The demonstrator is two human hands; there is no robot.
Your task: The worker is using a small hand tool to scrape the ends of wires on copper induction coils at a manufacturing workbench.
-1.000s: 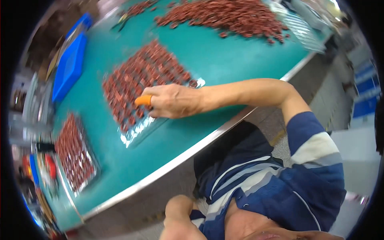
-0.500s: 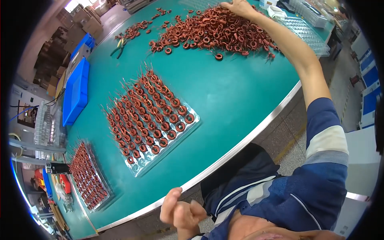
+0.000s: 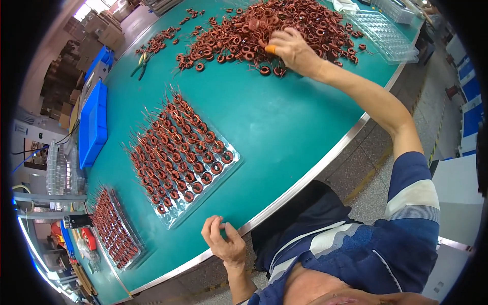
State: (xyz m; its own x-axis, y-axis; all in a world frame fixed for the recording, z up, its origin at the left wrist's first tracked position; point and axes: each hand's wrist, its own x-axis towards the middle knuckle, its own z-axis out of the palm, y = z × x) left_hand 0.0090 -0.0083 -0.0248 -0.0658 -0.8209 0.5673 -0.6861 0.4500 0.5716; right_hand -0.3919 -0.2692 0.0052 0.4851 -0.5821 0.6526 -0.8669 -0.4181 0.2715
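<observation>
Two hands, set well apart. Stretched the right hand (image 3: 292, 48) far across the bench (image 3: 284, 127), bent its fingers down onto the near edge of the coil pile (image 3: 264, 23), wore an orange cot (image 3: 271, 49) on one fingertip. Could not tell whether a coil was pinched. Held the left hand (image 3: 223, 244) at the near bench edge, fingers half curled, nothing seen in it. Saw the coils heaped and tangled by their wire leads, with a few strays just beside the right hand. Judged a snag likely: hooked leads could have dragged neighbours out and rolled them toward the edge. Judged the long reach unsteady too. Noted the full tray (image 3: 183, 157) near the left hand, where a careless nudge could have spilled the seated rows.
</observation>
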